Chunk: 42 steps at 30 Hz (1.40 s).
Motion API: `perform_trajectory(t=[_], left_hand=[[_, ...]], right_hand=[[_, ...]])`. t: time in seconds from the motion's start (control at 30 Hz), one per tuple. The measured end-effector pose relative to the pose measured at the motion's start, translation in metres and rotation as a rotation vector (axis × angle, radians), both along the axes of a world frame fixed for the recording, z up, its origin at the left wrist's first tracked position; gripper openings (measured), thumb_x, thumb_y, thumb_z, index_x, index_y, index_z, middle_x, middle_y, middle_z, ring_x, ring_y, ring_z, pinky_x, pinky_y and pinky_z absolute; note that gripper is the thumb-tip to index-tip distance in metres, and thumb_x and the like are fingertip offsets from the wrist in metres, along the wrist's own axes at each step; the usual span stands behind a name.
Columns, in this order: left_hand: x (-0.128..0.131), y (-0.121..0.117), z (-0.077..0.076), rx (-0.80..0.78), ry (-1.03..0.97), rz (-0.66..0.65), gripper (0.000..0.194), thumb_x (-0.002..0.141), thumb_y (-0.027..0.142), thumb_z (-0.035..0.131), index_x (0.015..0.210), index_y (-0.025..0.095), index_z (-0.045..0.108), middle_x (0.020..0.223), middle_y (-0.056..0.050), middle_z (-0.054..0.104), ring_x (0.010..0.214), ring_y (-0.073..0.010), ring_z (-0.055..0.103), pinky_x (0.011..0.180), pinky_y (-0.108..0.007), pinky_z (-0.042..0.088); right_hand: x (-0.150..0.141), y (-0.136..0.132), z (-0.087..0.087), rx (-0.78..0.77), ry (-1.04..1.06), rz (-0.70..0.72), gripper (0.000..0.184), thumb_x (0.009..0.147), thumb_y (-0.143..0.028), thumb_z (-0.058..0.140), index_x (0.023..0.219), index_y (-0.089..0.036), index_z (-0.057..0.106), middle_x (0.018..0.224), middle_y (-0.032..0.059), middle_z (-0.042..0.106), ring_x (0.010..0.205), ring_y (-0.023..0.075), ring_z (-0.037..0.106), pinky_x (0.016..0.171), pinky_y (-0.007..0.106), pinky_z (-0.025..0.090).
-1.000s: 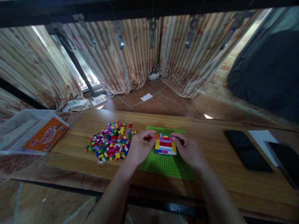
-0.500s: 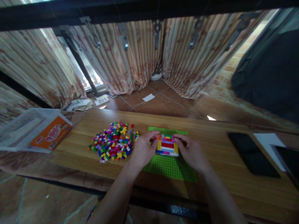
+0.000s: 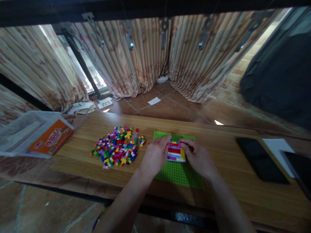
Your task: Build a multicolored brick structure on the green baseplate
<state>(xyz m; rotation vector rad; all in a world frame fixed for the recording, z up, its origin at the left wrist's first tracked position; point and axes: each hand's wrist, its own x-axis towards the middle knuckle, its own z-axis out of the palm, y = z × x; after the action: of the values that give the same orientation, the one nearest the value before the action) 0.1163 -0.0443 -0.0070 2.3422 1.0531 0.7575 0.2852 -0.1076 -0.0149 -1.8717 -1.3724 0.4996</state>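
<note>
A block of colourful toy bricks [image 3: 175, 151], with red, yellow, white and blue rows, sits on a green studded baseplate [image 3: 179, 176]. My left hand [image 3: 155, 155] lies against its left side with bent fingers, covering that edge and its far left corner. At the far right corner, by a pink brick, the thumb and fingers of my right hand [image 3: 198, 158] are closed on the block. Whether a loose brick is under the left fingertips is hidden. Left of the baseplate a heap of loose bricks [image 3: 119, 149] is spread out.
The wooden table [image 3: 80, 161] carries a clear plastic box [image 3: 18, 142] with an orange label at its left end. A black phone-like slab [image 3: 262, 158], a white sheet [image 3: 279, 145] and another dark device [image 3: 297, 165] lie on the right. Striped curtains [image 3: 141, 64] hang beyond.
My left hand has shifted right and farther over the brick block, now hiding its left yellow edge. The right hand stays at the far right corner. The view has shifted slightly.
</note>
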Motion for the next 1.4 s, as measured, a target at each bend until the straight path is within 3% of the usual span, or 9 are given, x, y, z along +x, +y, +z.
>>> perform_trajectory(t=[0.77,0.97,1.13,1.4], left_hand=[[0.004,0.0,-0.003,-0.009,-0.068,0.049,0.039,0.09,0.01,0.05,0.128,0.018,0.058,0.114,-0.009,0.071,0.101,-0.021,0.068,0.095,-0.038,0.055],[0.002,0.001,-0.001,-0.104,-0.211,0.071,0.036,0.089,0.008,0.051,0.122,0.017,0.06,0.108,-0.007,0.073,0.1,-0.0189,0.069,0.096,-0.035,0.054],[0.007,0.007,-0.006,-0.172,-0.348,0.184,0.03,0.086,0.01,0.055,0.114,0.016,0.064,0.108,-0.008,0.071,0.092,-0.018,0.069,0.088,-0.033,0.056],[0.019,0.012,-0.017,-0.341,-0.388,0.25,0.026,0.081,0.015,0.064,0.107,0.016,0.068,0.108,-0.009,0.071,0.093,-0.0192,0.067,0.084,-0.033,0.055]], right_hand=[[-0.001,0.001,0.0,0.003,0.03,-0.011,0.037,0.09,-0.042,0.048,0.104,-0.018,0.073,0.103,0.0094,0.074,0.084,0.0201,0.068,0.077,0.034,0.051],[0.0,0.0,0.0,0.004,0.025,-0.005,0.036,0.09,-0.042,0.048,0.104,-0.02,0.073,0.104,0.0093,0.074,0.084,0.0204,0.068,0.077,0.034,0.052],[0.0,0.0,-0.002,0.009,0.02,-0.005,0.034,0.09,-0.04,0.05,0.104,-0.02,0.073,0.102,0.0088,0.075,0.085,0.0203,0.068,0.077,0.034,0.052],[0.001,0.0,-0.002,0.004,0.013,0.0,0.033,0.09,-0.038,0.049,0.105,-0.019,0.073,0.105,0.0093,0.074,0.086,0.0202,0.068,0.077,0.034,0.052]])
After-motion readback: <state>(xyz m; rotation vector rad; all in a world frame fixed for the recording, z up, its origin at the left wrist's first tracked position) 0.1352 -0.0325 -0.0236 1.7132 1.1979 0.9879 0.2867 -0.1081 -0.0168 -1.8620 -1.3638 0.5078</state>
